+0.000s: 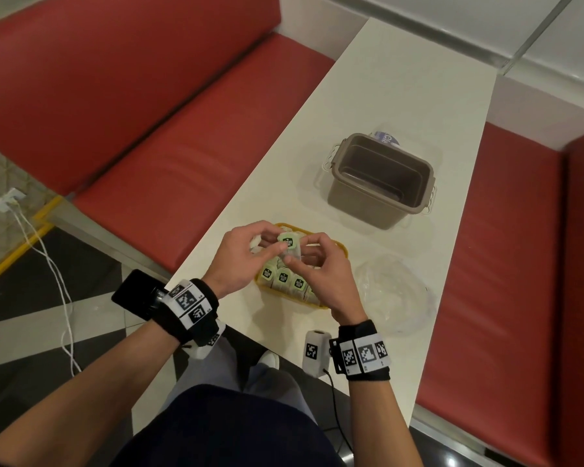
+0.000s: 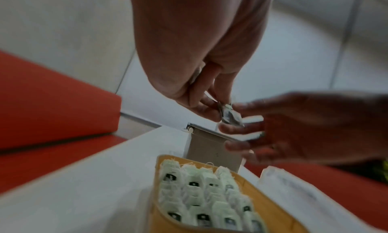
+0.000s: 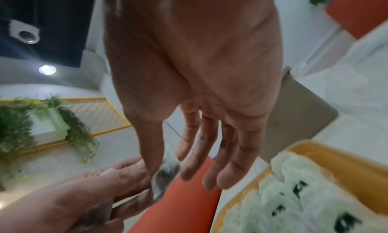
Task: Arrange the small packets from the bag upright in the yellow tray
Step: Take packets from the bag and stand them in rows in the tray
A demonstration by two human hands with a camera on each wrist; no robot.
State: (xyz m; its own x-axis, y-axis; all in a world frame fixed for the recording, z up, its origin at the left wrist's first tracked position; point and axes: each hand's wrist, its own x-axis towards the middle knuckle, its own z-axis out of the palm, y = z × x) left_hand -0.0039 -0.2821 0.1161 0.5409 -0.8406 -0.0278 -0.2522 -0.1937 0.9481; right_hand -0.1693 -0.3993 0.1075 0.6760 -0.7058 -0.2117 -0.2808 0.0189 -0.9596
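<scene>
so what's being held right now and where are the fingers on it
One small packet, held above the yellow tray. The left hand pinches its upper end by the green label; the right hand pinches its lower edge.

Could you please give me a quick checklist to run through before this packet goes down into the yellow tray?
1. Packet held: ok, left hand and right hand both pinch it.
2. Packet above the yellow tray: ok.
3. Packets in the tray upright: ok, labels up.
4. Free slot at the far end: cannot tell, hands cover it.
5. Plastic bag emptied: cannot tell.
</scene>
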